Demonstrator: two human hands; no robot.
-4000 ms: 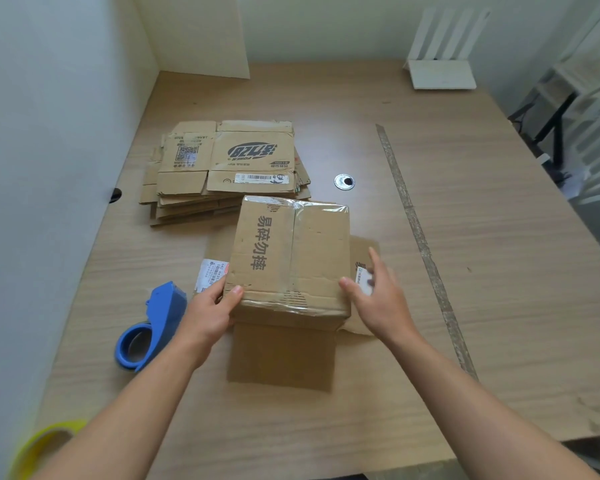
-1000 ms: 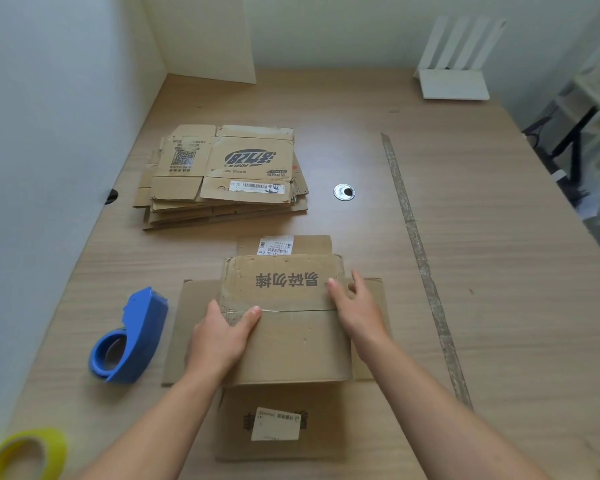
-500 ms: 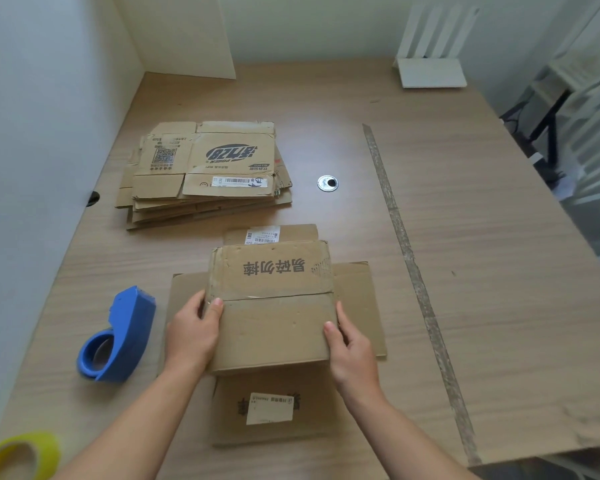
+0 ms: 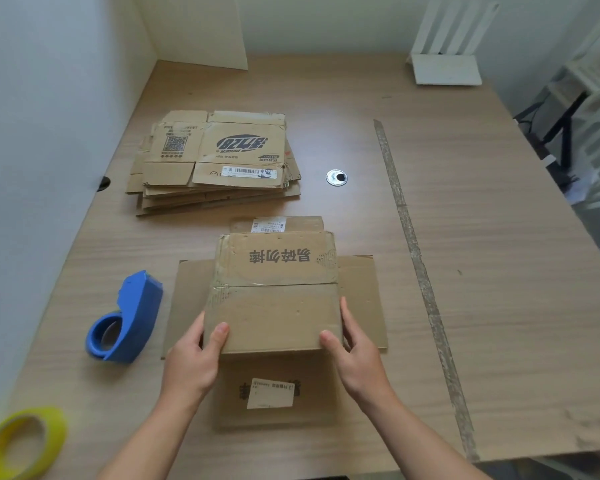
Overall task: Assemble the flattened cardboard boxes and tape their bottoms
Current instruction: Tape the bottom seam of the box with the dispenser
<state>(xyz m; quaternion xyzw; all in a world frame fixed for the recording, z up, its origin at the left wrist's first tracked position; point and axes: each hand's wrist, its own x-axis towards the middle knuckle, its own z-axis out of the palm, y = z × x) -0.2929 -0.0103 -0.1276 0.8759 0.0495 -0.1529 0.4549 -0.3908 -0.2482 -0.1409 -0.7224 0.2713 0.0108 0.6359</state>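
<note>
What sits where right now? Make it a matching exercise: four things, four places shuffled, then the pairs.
1 blue tape dispenser
2 yellow tape roll
3 stack of flattened boxes
4 box

A held between left hand and right hand
B near left corner of the table
C far side, beyond the box
D just left of the box

Pairs: 1-D, 2-B, 3-C, 4-A
</note>
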